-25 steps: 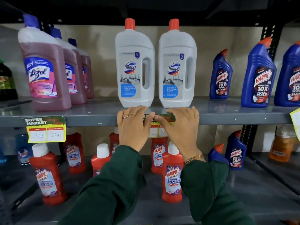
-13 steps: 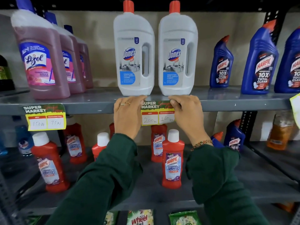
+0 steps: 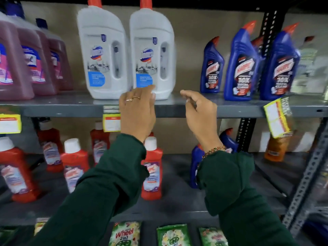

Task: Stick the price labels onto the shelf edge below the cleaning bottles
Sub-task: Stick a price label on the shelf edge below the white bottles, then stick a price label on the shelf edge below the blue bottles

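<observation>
My left hand [image 3: 137,112] is spread flat with the fingers loosely open, palm toward the shelf edge [image 3: 177,108]. It covers the right part of the price label [image 3: 111,119] that hangs below the two white Domex bottles [image 3: 103,54]. I hold it flat like that to press paper against metal, not to grip anything, and it grips nothing. Whether the palm is really touching the label I cannot tell, because the hand hides the join.

My right hand [image 3: 200,114] is just beside it, clear of the label, with the fingers half curled and pointing toward the left hand. It is empty, with nothing between the fingertips. It hangs in front of the bare stretch of shelf edge between the white bottles and the blue Harpic bottles [image 3: 241,68].

The label sits centred under the product it prices, its top strip on the grey lip and the yellow part hanging below, so a shopper reads it directly beneath the bottle. Another stuck label [image 3: 9,121] does the same job far left, under the pink Lizol bottles [image 3: 14,68]. Over on the right a third label [image 3: 277,116] dangles tilted from the edge below the Harpic bottles — it looks only half fixed, though the blur makes that hard to judge.

I would say the Domex label is done or nearly so, and the crooked one on the right is the likely next job — it needs squaring to the lip before pressing.
</observation>
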`<state>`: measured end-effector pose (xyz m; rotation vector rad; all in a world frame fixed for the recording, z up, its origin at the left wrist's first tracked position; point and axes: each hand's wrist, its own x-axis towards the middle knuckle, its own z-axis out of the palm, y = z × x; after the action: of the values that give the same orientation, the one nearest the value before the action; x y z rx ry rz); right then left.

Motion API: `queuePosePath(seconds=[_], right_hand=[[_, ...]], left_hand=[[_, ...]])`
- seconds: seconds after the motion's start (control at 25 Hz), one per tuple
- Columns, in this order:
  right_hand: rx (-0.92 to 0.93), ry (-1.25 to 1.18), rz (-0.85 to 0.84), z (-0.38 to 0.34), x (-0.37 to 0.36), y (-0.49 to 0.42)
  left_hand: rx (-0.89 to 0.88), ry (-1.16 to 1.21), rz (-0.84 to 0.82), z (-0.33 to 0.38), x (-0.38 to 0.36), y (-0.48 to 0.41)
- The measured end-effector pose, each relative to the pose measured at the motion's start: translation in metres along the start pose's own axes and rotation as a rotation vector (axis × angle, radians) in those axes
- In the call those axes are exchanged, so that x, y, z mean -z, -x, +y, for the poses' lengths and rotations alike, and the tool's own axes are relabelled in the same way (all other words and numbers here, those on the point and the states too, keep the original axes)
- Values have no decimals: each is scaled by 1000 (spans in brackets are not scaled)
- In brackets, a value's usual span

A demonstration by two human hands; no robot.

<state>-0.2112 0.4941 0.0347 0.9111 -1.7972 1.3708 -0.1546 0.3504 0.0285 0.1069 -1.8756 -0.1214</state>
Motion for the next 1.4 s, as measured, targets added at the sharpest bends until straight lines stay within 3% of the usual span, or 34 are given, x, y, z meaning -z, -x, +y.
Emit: queuePosePath(seconds=[0.16,0.28,0.44,0.56,0.72,0.88,1.04,1.4], right_hand=[[9,226,328,58,89,-13],[-160,383,499,99,142,-14],[-531,246,271,135,177,-11],[-527,172,223,147,185,-3],[-601,-30,321,154,195,-3],[-433,-112,330,148,199,7],[-267,-60,35,149,202,6],[1,205,-89,167,219,-14]], left_hand=[[-127,57,-116,85,-59,3],[-188,81,-146,143,-97,7],[-208,22,-203,189,-130,10],[-195,-62,-158,191,-139,12],[-207,-122,-129,189,-144,16],[-124,-38,-126,195,-143,15],[-38,323,-180,210,-133,5],[17,398,-244,220,-133,5]])
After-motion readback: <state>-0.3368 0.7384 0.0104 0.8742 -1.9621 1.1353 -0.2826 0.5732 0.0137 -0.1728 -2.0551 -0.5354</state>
